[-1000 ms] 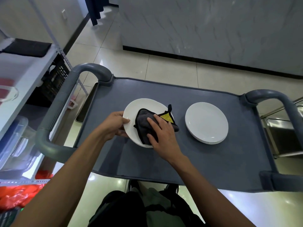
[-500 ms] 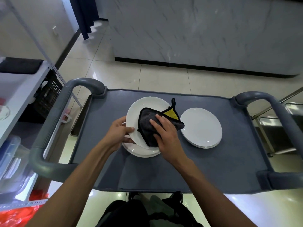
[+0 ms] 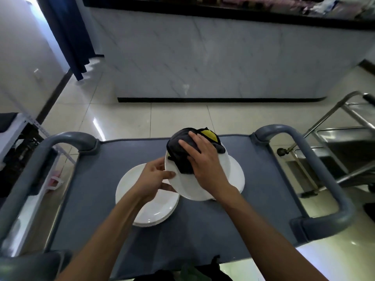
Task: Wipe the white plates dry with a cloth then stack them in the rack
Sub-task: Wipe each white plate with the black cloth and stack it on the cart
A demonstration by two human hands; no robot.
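My left hand (image 3: pixel 155 180) pinches the left rim of a white plate (image 3: pixel 192 188) and holds it lifted and tilted above the grey cart top (image 3: pixel 93 199). My right hand (image 3: pixel 205 161) presses a dark grey cloth with a yellow corner (image 3: pixel 182 147) flat against the plate's upper face. Under my left hand a stack of white plates (image 3: pixel 154 209) lies on the cart. A second stack of white plates (image 3: pixel 237 173) lies to the right, partly hidden behind the lifted plate.
Curved grey handles (image 3: pixel 316 159) rise at both ends of the cart. A steel trolley (image 3: pixel 341 142) stands at the right. White metal shelving (image 3: pixel 12 126) stands at the left. A marble-fronted counter (image 3: pixel 203 57) runs across the tiled floor ahead.
The top plate has left the left stack and moved up and to the right, over the right stack, with the cloth still on it. The view has tilted upward.
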